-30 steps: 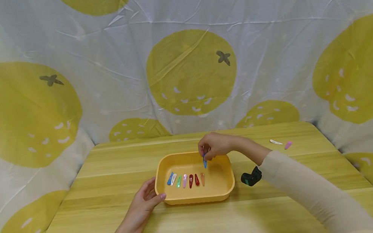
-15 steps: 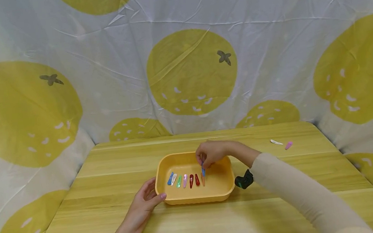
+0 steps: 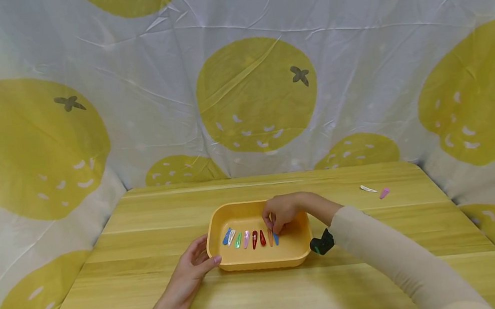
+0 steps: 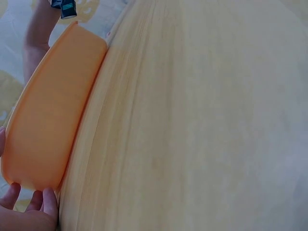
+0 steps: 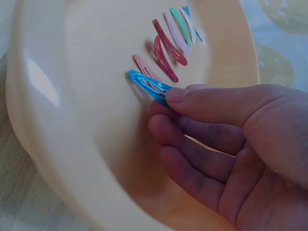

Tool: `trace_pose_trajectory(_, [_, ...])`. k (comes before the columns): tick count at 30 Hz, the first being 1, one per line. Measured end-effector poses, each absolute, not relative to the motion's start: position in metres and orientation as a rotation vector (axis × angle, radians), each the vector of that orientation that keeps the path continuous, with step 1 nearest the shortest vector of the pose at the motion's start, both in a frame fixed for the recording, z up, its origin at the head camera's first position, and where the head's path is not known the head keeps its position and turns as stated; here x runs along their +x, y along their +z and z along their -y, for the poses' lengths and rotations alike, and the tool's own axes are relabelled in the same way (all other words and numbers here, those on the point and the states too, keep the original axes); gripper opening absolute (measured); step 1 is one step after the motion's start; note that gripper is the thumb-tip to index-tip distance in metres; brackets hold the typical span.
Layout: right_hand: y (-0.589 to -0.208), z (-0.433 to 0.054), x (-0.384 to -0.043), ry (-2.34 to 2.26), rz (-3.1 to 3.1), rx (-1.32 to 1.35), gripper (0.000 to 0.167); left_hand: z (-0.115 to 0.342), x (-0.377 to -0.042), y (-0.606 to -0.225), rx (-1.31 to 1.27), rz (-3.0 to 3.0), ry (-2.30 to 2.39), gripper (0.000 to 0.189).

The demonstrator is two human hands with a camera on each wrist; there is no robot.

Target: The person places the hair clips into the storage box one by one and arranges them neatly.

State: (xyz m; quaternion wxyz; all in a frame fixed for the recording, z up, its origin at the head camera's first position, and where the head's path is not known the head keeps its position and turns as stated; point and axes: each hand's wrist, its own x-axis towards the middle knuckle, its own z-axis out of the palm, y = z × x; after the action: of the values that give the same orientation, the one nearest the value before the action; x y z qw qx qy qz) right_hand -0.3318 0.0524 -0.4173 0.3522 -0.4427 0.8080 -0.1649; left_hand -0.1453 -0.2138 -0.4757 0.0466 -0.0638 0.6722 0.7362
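Note:
My right hand [image 3: 281, 212] is inside the yellow plastic basin [image 3: 263, 264], pinching a blue snap hair clip [image 5: 147, 85] between thumb and index finger. The clip's narrow end points away from the fingers, close over the basin floor. Right beside it lies an orange hair clip [image 5: 146, 67], partly covered by the blue one in the right wrist view. Further left in the same row are two red clips [image 3: 254, 239], a pink clip [image 3: 247, 238], a green clip [image 3: 238, 240], a white clip [image 3: 231, 237] and another blue clip [image 3: 226, 236]. My left hand [image 3: 193, 261] grips the basin's left end.
On the wooden table [image 3: 159, 264], a white hair clip [image 3: 368, 189] and a pink hair clip [image 3: 384, 193] lie at the back right. A black device [image 3: 322, 242] sits at the right wrist, overlapping the basin's right rim. A lemon-print cloth [image 3: 254, 93] hangs behind.
My right hand has lowered into the basin, bringing the blue clip down beside the orange one at the right end of the row. The left hand has stayed on the basin.

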Motion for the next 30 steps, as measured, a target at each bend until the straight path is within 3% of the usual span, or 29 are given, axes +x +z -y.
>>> trace_pose_trajectory(30, [-0.42,-0.047,-0.32,-0.139,-2.344,-1.231,0.018,0.213,-0.145,-0.475,-0.193,-2.044,2.254,0.07])
